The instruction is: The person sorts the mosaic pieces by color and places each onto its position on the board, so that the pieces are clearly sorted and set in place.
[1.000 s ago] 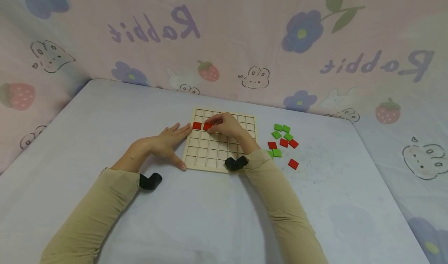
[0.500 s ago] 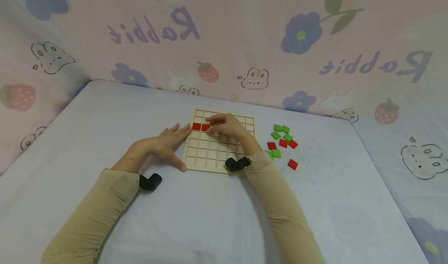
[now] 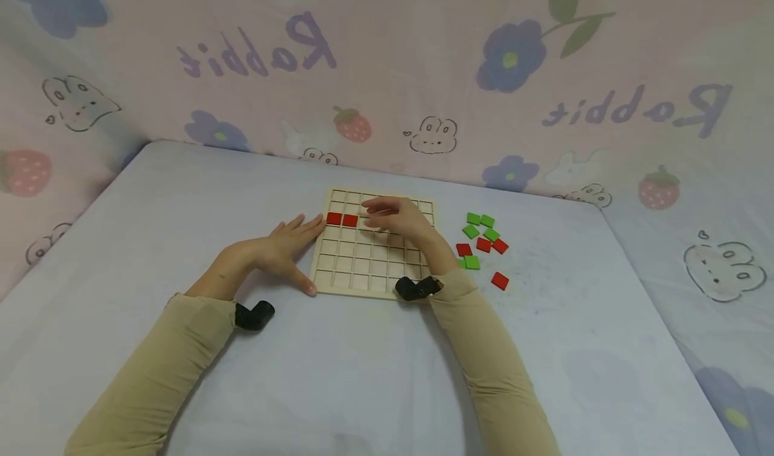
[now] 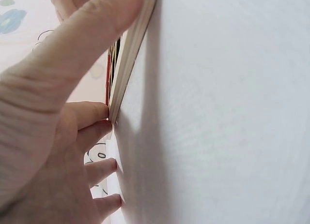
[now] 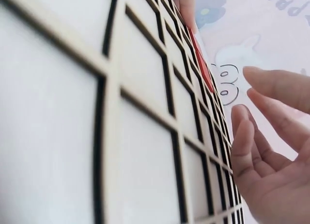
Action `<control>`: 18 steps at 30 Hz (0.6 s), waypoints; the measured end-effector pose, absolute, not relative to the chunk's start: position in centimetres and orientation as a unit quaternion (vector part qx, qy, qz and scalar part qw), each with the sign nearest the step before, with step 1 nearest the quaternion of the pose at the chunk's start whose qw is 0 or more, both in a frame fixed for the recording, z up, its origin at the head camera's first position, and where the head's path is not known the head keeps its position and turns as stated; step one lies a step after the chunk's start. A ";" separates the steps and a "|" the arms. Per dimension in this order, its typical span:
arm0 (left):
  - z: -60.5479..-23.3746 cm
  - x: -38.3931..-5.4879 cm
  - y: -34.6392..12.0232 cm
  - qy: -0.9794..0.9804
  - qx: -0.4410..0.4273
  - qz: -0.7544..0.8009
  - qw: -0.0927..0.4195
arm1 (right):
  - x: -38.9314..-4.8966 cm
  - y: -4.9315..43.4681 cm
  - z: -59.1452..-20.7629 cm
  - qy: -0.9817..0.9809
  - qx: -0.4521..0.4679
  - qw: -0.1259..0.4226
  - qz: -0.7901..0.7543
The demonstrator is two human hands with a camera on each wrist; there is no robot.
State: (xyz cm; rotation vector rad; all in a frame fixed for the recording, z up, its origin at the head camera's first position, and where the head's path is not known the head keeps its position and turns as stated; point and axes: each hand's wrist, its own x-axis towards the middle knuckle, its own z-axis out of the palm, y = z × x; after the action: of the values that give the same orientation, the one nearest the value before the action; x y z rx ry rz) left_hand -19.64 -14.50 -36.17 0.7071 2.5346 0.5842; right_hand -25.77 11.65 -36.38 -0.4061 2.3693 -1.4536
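- Left hand [image 3: 284, 248]: grip released, fingers spread, touching the wooden grid board's [image 3: 363, 249] left edge.
- Right hand [image 3: 402, 218]: grip released, above the board.
- 2 red tiles [image 3: 350, 221] occupy neighbouring cells, board's left side.
- Green tiles [image 3: 471, 262], loose red tiles [image 3: 500, 281]: on the counter [image 3: 338, 375], right of it.

The right hand [image 3: 402, 219] covers some squares of the flat, pale wooden grid board [image 3: 345, 264] below it, so I can't see those. Just past its wrist, one small green square tile [image 3: 461, 264] is partly hidden. In the left wrist view, the left hand [image 4: 51, 134] runs off the left edge, and its thumb hides some of the board's side. Beyond the right hand, its wrist view squeezes the red square tiles [image 5: 202, 64] too thin for me to count.
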 end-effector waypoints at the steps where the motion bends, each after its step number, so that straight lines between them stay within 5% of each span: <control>1: -36.2 -19.6 -14.5 0.917 0.257 0.211 0.220 | -25.7 11.8 -36.3 0.831 -0.142 0.163 -0.512; 18: -36.1 -19.6 -14.5 0.915 0.262 0.217 0.219 | -24.9 15.2 -36.1 0.834 -0.136 0.139 -0.516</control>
State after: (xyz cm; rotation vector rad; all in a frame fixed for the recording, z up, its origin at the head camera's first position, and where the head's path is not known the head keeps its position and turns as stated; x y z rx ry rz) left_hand -19.56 -14.53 -36.13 0.7244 2.5302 0.5991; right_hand -24.95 15.21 -36.12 -0.3947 2.4112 -1.4932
